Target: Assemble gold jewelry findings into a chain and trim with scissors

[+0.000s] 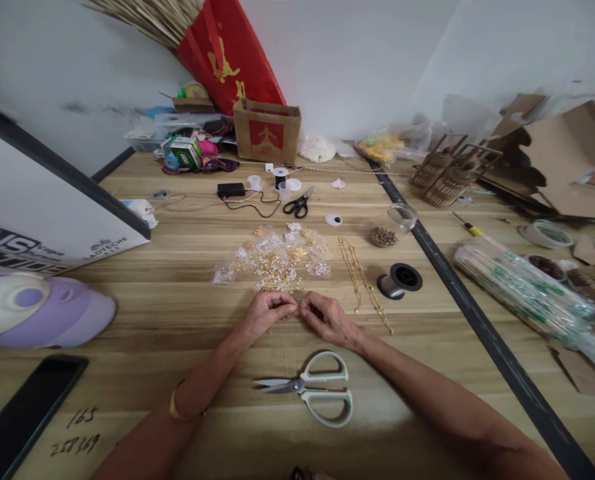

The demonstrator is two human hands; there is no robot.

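Note:
My left hand [272,312] and my right hand [327,320] meet almost fingertip to fingertip over the table [217,400], both closed in a pinch. A tiny gold-coloured bit shows between them, too small to name. Small gold specks also show just below my left fingers. Right beyond my hands lies a heap of clear and gold beads [277,272], with small plastic bags of findings [267,243] around it. Two gold chains [350,270] lie to the right. Nearer to me, a pair of pale-handled scissors [310,387] rests with its blades slightly apart.
To the right stand a spool of wire [399,281] and a clear jar of beads [385,235]. Black scissors [299,203] and a black adapter [231,191] lie farther back. At left are a purple cap [72,310], a phone [30,413] and a large box [52,200].

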